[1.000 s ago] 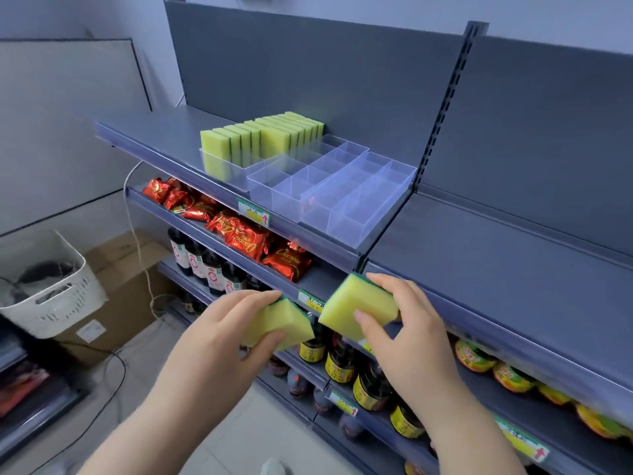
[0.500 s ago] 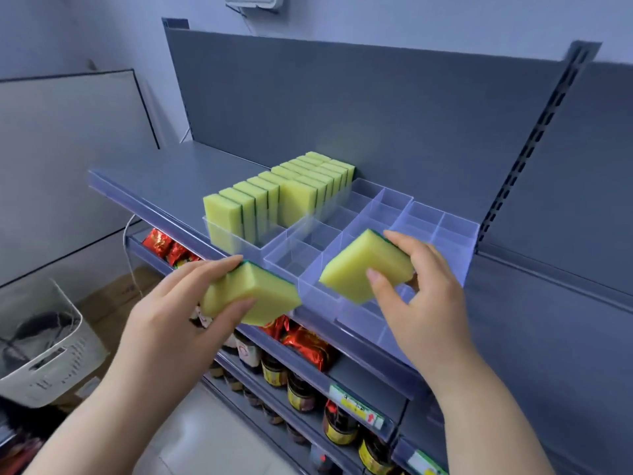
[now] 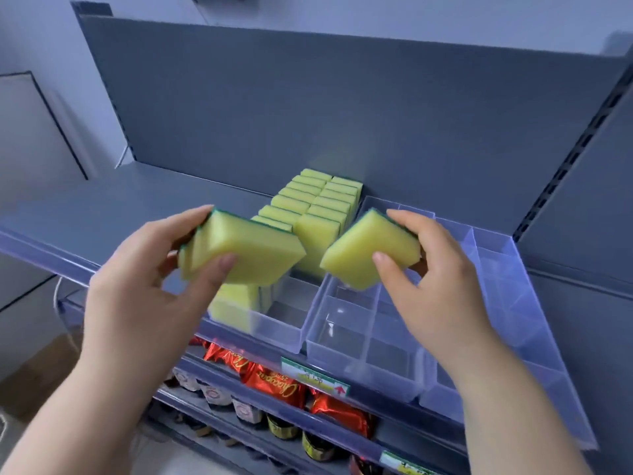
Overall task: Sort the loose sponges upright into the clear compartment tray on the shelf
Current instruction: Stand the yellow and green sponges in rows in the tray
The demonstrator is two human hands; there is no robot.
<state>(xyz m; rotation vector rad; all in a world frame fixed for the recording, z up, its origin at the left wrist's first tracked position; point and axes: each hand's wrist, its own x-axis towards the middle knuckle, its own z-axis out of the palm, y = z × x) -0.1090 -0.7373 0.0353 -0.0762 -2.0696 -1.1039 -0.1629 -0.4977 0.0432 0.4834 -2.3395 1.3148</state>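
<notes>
My left hand (image 3: 144, 286) grips a yellow sponge with a green scouring back (image 3: 253, 250), held flat above the left part of the clear compartment tray (image 3: 363, 341). My right hand (image 3: 435, 286) grips a second yellow sponge (image 3: 370, 252), tilted, just over the tray's middle column. Several sponges stand upright (image 3: 318, 200) in the tray's two left columns, reaching to the back panel. The compartments in the middle and right columns hold nothing.
The tray sits on a grey shelf (image 3: 102, 214) with a grey back panel behind it. Below are red snack packets (image 3: 274, 385) and dark bottles (image 3: 246, 409) on lower shelves. A slotted upright (image 3: 575, 149) stands at the right.
Both hands rose from the lower shelf level up to the tray, each carrying its sponge. The view came closer and looks down into the compartments.
</notes>
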